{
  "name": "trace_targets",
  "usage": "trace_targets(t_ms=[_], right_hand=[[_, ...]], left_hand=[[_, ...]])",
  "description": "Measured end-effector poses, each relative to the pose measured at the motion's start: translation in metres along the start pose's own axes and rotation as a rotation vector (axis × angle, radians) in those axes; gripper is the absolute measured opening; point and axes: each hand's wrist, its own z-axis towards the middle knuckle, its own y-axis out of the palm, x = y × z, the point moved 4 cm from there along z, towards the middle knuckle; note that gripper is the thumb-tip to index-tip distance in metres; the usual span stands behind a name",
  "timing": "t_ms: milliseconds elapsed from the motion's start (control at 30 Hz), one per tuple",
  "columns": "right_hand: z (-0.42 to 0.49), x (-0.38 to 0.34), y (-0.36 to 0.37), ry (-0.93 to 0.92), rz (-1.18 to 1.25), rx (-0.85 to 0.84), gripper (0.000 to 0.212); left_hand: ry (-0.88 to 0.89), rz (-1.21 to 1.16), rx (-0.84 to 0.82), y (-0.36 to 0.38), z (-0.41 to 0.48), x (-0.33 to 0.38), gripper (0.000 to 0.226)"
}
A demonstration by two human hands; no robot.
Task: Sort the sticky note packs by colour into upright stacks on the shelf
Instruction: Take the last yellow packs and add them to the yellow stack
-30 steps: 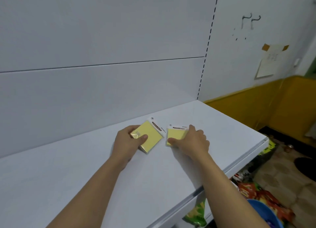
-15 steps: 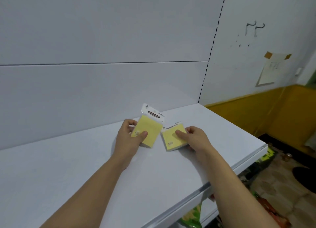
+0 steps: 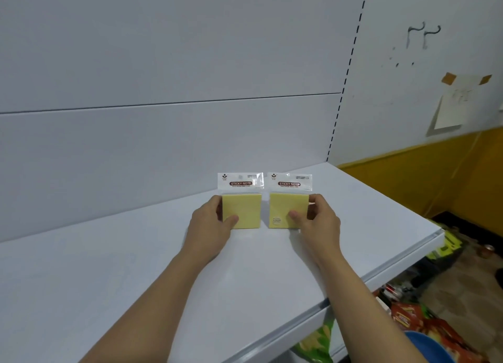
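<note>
Two yellow sticky note packs stand upright side by side on the white shelf (image 3: pixel 136 281), their white "STICKY NOTE" header cards on top. My left hand (image 3: pixel 209 229) grips the left pack (image 3: pixel 245 207), thumb on its front face and fingers behind its left edge. The right pack (image 3: pixel 285 207) is gripped by my right hand (image 3: pixel 318 223) in the same way, thumb on the front and fingers round its right edge. A narrow gap separates the two packs. Both stand a short way in front of the shelf's back panel.
A white back panel (image 3: pixel 163 139) rises behind the shelf. The shelf's right end and front edge (image 3: pixel 381 275) drop off to a floor strewn with snack packets (image 3: pixel 424 322) and a blue tub (image 3: pixel 427 346). A yellow-and-white wall (image 3: pixel 422 166) stands to the right.
Both packs have been lifted from lying tilted on the shelf to standing upright, facing me, side by side. My hands now hold them by their outer edges.
</note>
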Motion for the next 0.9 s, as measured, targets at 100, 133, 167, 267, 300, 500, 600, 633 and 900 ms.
trace_targets(t_ms=[100,133,167,267,300,500,600,633,900], right_hand=[[-0.003,-0.003,0.003,-0.004,0.009,-0.032,0.026],[-0.004,-0.004,0.003,-0.004,0.003,-0.034,0.024],[-0.005,-0.006,0.003,-0.008,-0.003,-0.034,0.023],[-0.005,-0.007,0.001,0.004,-0.015,-0.037,0.021],[-0.005,-0.008,0.002,0.004,-0.029,-0.043,0.020],[-0.001,-0.019,0.007,-0.012,-0.138,-0.123,0.019],[-0.002,-0.041,0.025,-0.045,-0.125,-0.166,0.018],[-0.003,-0.050,0.032,-0.062,-0.105,-0.171,0.018],[-0.031,-0.116,0.114,-0.185,0.004,-0.334,0.016]], left_hand=[[-0.020,-0.039,0.017,-0.001,-0.001,-0.001,0.018],[-0.032,-0.056,0.025,-0.002,-0.001,-0.002,0.019],[-0.040,-0.073,0.030,-0.003,0.000,-0.002,0.019],[-0.061,-0.114,0.052,-0.008,0.000,0.000,0.017],[-0.080,-0.124,0.068,-0.011,-0.001,-0.001,0.016],[-0.168,-0.271,0.086,-0.041,-0.009,-0.015,0.016],[-0.176,-0.268,0.139,-0.074,-0.014,-0.026,0.017],[-0.173,-0.259,0.164,-0.086,-0.017,-0.027,0.016],[-0.206,-0.115,0.358,-0.202,-0.050,-0.055,0.015]])
